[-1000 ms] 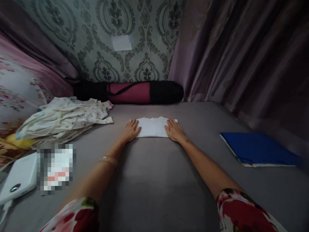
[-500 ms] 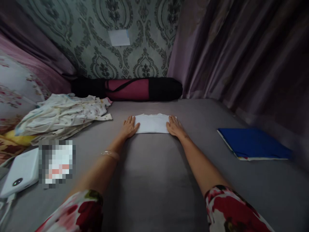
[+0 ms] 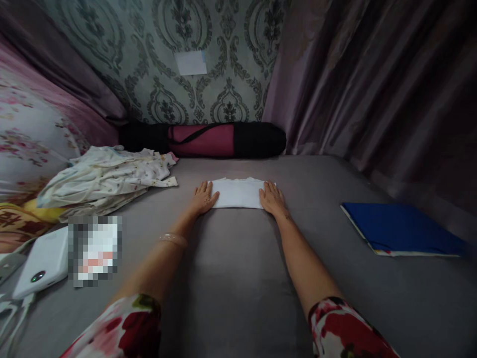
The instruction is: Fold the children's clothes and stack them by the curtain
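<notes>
The left hand (image 3: pixel 203 198) and right hand (image 3: pixel 273 199) press opposite ends of the folded white cloth (image 3: pixel 239 194). Their fingers lie outstretched, gripping nothing.

So on the grey sheet (image 3: pixel 238 278), the folded white cloth (image 3: pixel 239 194) is flanked by rumpled pale clothes (image 3: pixel 112 174) left, flat blue fabric (image 3: pixel 398 228) right, long black-and-pink bag (image 3: pixel 208 140) behind.

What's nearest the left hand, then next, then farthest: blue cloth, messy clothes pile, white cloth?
1. White cloth: touching the left hand.
2. Messy clothes pile: over on the left.
3. Blue cloth: far right, past the right hand.
</notes>
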Motion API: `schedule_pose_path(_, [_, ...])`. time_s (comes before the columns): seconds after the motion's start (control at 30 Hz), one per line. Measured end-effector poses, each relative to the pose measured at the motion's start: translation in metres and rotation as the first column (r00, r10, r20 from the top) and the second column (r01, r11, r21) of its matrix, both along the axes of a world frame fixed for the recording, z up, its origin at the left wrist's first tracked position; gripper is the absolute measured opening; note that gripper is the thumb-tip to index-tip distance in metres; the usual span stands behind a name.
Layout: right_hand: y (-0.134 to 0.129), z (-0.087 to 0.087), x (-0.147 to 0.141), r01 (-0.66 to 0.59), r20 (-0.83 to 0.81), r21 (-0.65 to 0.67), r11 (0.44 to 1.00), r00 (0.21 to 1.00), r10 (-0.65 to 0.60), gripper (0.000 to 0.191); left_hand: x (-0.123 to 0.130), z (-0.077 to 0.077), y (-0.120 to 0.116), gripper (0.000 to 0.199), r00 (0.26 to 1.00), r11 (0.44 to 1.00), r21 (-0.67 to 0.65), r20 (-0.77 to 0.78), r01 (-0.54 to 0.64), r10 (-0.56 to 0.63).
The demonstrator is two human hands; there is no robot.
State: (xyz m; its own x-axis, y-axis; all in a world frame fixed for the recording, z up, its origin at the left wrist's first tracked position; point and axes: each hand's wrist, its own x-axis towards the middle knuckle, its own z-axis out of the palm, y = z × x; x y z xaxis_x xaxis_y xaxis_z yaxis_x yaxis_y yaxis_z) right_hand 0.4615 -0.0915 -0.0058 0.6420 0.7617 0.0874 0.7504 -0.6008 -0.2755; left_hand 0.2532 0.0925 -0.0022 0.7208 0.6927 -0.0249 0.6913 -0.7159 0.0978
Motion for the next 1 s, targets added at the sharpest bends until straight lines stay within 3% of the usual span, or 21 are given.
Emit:
schedule_pose_path(0.13, [0.0, 0.008, -0.002, -0.027, 0.038, 0.017, 0.999, 0.999, 0.027, 0.056, 0.005, 0.008, -0.007, 0.065, 0.999, 0.992, 0.119, 0.0, 0.036, -0.036])
schedule_pose_path(0.27, [0.005, 0.016, -0.008, -0.069, 0.144, 0.092, 0.993, 0.988, 0.055, 0.057, 0.019, 0.013, -0.018, 0.063, 0.986, 0.96, 0.277, 0.149, 0.029, -0.073])
schedule_pose_path(0.57, [0.005, 0.003, -0.013, -0.041, 0.044, -0.007, 0.999, 0.998, 0.041, 0.063, 0.03, -0.013, -0.016, 0.066, 0.998, 0.995, 0.095, 0.063, -0.028, 0.022])
schedule_pose_path(0.8, [0.005, 0.009, -0.012, -0.042, 0.028, -0.007, 0.999, 0.999, 0.042, 0.062, 0.029, 0.0, -0.019, 0.065, 0.998, 0.996, 0.086, 0.069, -0.017, 0.012])
schedule_pose_path(0.93, [0.012, 0.016, -0.022, -0.085, 0.111, 0.102, 0.991, 0.991, 0.074, 0.057, 0.036, 0.008, -0.033, 0.061, 0.982, 0.977, 0.206, 0.166, 0.055, -0.09])
schedule_pose_path(1.0, [0.016, 0.016, -0.029, -0.124, 0.115, 0.115, 0.986, 0.987, 0.111, 0.055, 0.04, 0.007, -0.041, 0.059, 0.977, 0.976, 0.195, 0.168, 0.095, -0.129])
